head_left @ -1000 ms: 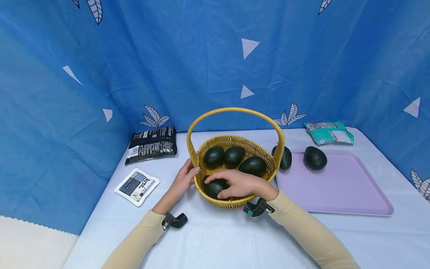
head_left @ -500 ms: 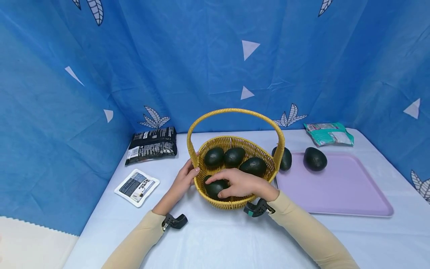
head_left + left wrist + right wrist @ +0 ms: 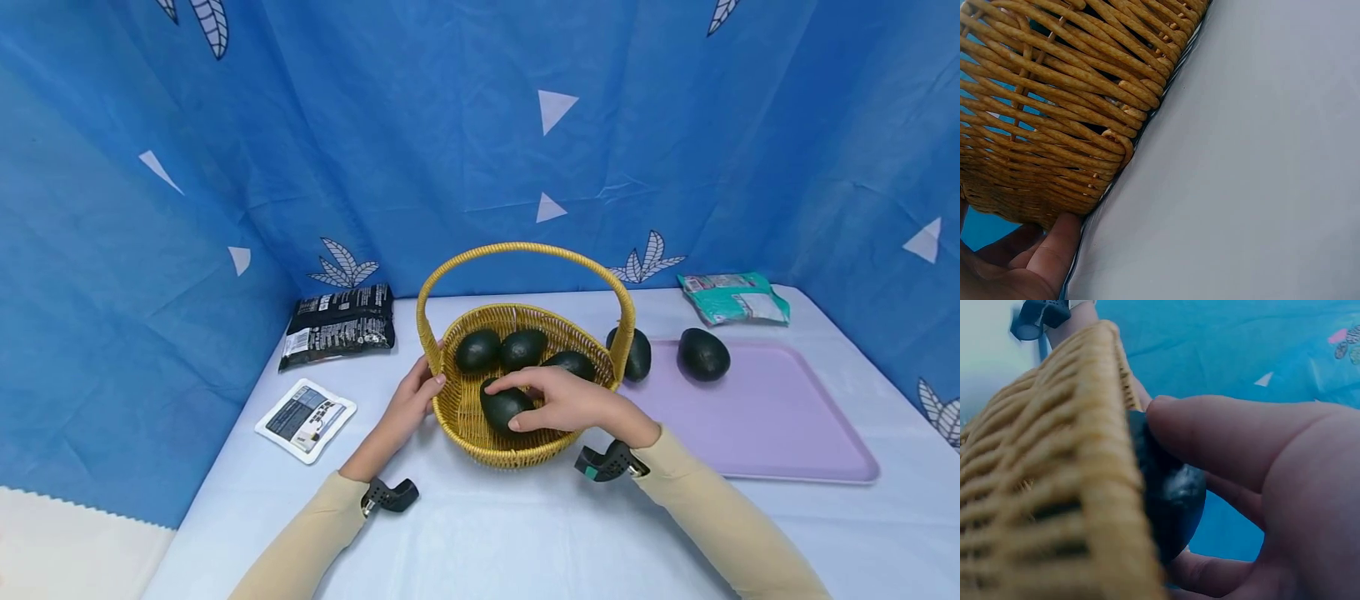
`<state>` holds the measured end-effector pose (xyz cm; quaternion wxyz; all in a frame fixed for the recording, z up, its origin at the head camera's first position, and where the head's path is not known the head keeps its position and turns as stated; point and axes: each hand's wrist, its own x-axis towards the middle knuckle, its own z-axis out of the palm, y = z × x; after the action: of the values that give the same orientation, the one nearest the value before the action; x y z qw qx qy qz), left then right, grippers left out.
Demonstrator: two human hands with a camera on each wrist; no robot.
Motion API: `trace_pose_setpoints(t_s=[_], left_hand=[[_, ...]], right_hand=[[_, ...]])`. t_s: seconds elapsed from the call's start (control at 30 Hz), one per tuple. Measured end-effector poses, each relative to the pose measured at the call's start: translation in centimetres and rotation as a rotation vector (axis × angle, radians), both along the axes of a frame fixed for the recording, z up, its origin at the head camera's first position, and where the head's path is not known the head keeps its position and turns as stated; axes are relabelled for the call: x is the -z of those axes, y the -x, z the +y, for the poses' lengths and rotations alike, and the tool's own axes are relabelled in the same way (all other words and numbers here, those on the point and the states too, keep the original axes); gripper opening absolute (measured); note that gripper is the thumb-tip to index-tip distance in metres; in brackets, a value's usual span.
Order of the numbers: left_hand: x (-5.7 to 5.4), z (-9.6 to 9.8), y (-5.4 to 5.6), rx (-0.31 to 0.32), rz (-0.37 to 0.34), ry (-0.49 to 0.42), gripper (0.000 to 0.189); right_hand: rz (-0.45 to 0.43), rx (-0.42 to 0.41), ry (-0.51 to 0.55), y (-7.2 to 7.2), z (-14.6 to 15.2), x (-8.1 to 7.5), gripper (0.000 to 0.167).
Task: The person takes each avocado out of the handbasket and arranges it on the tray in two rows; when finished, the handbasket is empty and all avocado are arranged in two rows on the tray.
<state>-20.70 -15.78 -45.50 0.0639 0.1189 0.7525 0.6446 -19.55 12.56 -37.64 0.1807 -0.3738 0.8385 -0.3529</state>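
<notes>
In the head view, a yellow woven basket [image 3: 457, 425] with a tall handle stands at the middle of the table. My left hand [image 3: 408, 400] holds its left side, thumb at the rim near the foot of the handle. The left wrist view shows that hand's fingers [image 3: 1057, 250] against the woven wall. My right hand [image 3: 566, 400] reaches into the basket and grips a dark avocado [image 3: 504, 407] between thumb and fingers. In the right wrist view that avocado [image 3: 1175, 500] shows just beyond the rim. Several other avocados [image 3: 477, 350] lie in the back of the basket.
Right of the basket lies a lilac tray [image 3: 757, 417] with an avocado [image 3: 703, 354] on its back left part. Another avocado [image 3: 637, 356] sits beside the handle. A teal packet [image 3: 738, 297] lies behind. At left are a black packet [image 3: 341, 325] and a white packet [image 3: 306, 418].
My right hand has moved right and slightly back, carrying the avocado from the basket's front left toward its middle. The left hand and basket have stayed in place.
</notes>
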Motion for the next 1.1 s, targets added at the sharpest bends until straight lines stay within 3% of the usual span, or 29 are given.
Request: trace_pose_setpoints(t_s=[0.1,0.47,0.73,0.97,1.1], left_hand=[[0.0,-0.1,0.0,0.003,-0.003,0.013,0.062],[0.2,-0.2,0.0,-0.004,-0.002,0.016,0.062],[0.2,-0.1,-0.1,-0.007,-0.007,0.023,0.062],[0.1,0.0,0.1,-0.007,-0.002,0.009,0.062],[0.1,0.0,0.1,-0.012,-0.004,0.008,0.063]], right_hand=[[0.015,0.017,0.026,-0.2,1.4,-0.3,0.049],[-0.115,0.046,0.209,-1.5,6.6,-3.0,0.05],[-0.135,0.027,0.238,-2.9,10.5,-4.3,0.049],[-0.095,0.04,0.289,-4.0,14.8,-3.7,0.052],[-0.089,0.131,0.248,-4.2,17.6,-2.9,0.055]])
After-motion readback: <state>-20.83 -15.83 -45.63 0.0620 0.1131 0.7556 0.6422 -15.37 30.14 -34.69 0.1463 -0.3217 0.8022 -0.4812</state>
